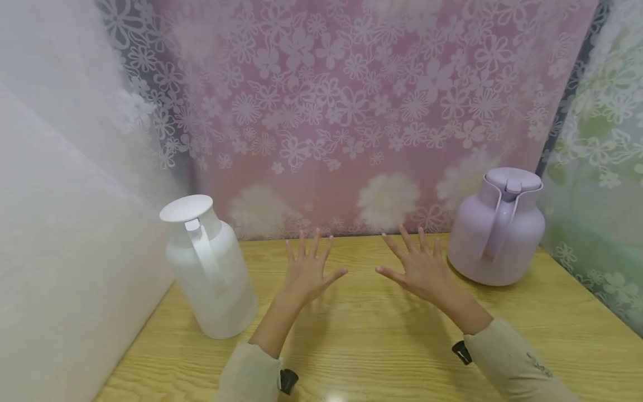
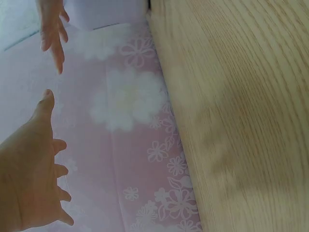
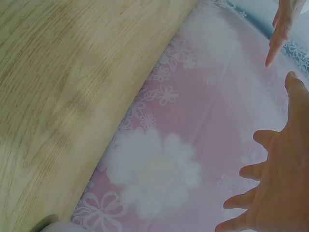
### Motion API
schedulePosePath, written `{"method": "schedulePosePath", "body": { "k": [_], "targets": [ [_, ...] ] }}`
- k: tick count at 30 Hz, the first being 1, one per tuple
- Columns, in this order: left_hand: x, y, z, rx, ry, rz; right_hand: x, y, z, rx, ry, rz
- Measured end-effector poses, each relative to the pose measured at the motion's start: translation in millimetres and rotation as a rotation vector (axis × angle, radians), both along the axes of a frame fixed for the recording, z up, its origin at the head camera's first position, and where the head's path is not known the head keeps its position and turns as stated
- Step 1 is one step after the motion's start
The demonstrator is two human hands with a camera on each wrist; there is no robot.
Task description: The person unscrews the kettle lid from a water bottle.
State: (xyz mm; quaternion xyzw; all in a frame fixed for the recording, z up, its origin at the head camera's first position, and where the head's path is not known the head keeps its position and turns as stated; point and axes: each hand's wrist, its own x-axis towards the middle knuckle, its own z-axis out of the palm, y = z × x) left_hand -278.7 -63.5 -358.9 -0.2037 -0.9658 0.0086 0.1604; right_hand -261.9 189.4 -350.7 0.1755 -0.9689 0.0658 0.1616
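In the head view my left hand [image 1: 306, 274] hovers over the middle of the wooden table, fingers spread, holding nothing. To its left stands a tall white thermos jug [image 1: 213, 273] with a flat lid and its handle facing me. My right hand [image 1: 423, 269] is likewise spread above the table, empty, its thumb pointing toward the left one. Just beyond it on the right is a squat lilac thermos jug [image 1: 497, 234], upright, handle toward me. Both wrist views show the spread hands clear of the tabletop; a sliver of a pale rounded thing [image 3: 60, 227] shows low in the right wrist view.
The wood-grain table [image 1: 361, 346] ends at a pink flowered curtain [image 1: 351, 111] behind. A white wall-like sheet [image 1: 75, 223] closes the left side, and a green-white flowered curtain [image 1: 598, 167] the right. Black straps [image 1: 288, 381] show at the sleeve cuffs.
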Motion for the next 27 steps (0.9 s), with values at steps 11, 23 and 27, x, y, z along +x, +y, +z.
{"method": "schedulePosePath", "body": {
  "k": [11,23,27],
  "targets": [
    [1.3,-4.2,1.8,0.002,-0.004,-0.002,2.6,-2,4.1,0.009,0.031,0.02],
    [7.1,-10.7,15.1,0.005,0.039,-0.008,4.6,-12,19.2,0.022,0.013,0.031],
    [15.0,-17.7,27.1,0.001,0.126,-0.021,6.2,-19,27.8,0.028,0.004,0.044]
  ]
}}
